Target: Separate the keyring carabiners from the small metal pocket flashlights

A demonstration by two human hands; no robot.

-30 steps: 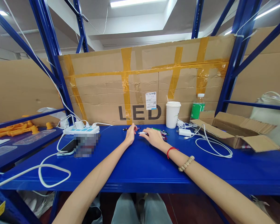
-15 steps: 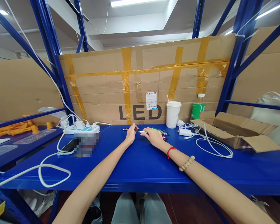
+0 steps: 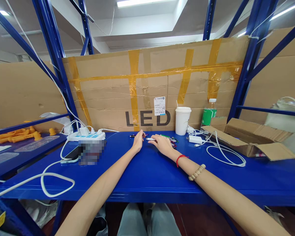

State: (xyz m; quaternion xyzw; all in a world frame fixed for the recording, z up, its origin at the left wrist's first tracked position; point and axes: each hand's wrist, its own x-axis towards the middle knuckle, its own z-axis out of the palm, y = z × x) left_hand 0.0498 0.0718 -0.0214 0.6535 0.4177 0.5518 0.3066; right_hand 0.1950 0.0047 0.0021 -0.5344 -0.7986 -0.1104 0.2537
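Note:
My left hand (image 3: 138, 141) rests at the back of the blue shelf, its fingers closed round a dark pen (image 3: 132, 136) that sticks out to the left. A reddish tip shows on the hand's other side. Just to the right, my right hand (image 3: 163, 144) lies low over the shelf, with its fingers on a white pen (image 3: 150, 139) pointing left. Beside and partly behind this hand is a loose bunch of pens (image 3: 173, 141), with green, red and dark barrels. A small gap separates the two hands.
A white paper cup (image 3: 182, 121), a green-labelled bottle (image 3: 208, 114), a white charger with cable (image 3: 195, 139) and an open cardboard box (image 3: 245, 136) stand right. A power strip (image 3: 88, 136) and phone (image 3: 71, 155) lie left. A cardboard sheet (image 3: 108, 98) closes the back.

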